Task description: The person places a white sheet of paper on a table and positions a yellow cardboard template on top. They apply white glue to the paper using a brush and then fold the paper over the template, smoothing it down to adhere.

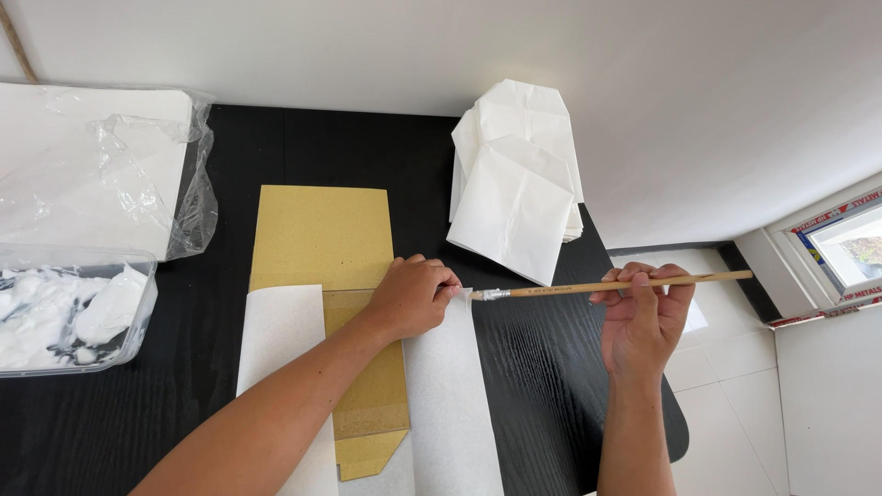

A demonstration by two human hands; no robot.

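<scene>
My left hand [412,296] presses down on a white paper sheet [450,395] that lies over a tan cardboard template [317,234] on the black table [551,358]. My right hand [643,317] holds a wooden paintbrush [611,287] horizontally. The brush's bristle tip points left and touches the right edge of the white paper just beside my left fingers. The paper's left flap [280,335] is folded over the cardboard.
A stack of folded white paper bags [519,188] lies at the back right of the table. A clear plastic tub of white paste [69,312] stands at the left edge, with a plastic-wrapped pack of white sheets [92,161] behind it. White floor tiles [735,367] lie beyond the table's right edge.
</scene>
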